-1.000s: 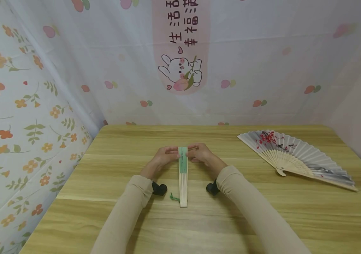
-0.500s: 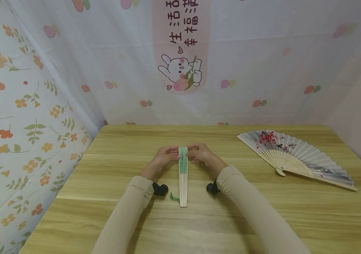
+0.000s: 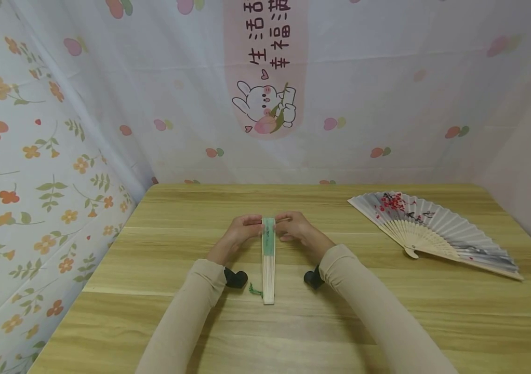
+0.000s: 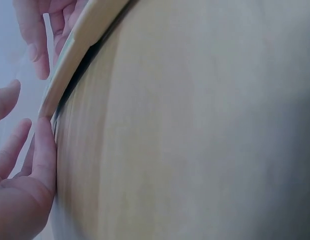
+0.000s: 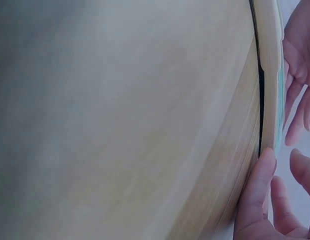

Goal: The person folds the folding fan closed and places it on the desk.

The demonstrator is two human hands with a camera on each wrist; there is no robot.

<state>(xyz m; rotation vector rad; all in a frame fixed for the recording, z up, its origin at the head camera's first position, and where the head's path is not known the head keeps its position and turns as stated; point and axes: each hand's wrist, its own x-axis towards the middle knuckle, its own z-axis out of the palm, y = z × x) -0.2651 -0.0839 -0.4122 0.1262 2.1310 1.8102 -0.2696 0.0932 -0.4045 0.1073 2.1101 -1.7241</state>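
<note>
"Where did we find the folded fan (image 3: 268, 262)?"

"Lengthwise near the middle of the table (image 3: 106, 317), green end farthest from us. We couldn't tell whether that end lay quite flat."

"And the hands?"

"The left hand (image 3: 243, 229) had its fingers loosely extended, touching the fan's left edge by the green end; the right hand (image 3: 295, 227) did likewise opposite. Neither was wrapped round it."

"What did we think could go wrong?"

"With so light a touch, uneven pushing could have skewed it, and tugging one outer slat alone could have strained the pleats. The green cord (image 3: 255, 291), loose beside the near end, could have got trapped underneath."

"Farther out?"

"The open fan (image 3: 434, 234) lay well apart on the right; only a wide sweep of the right sleeve (image 3: 373, 301), we judged, could have knocked it."
</note>
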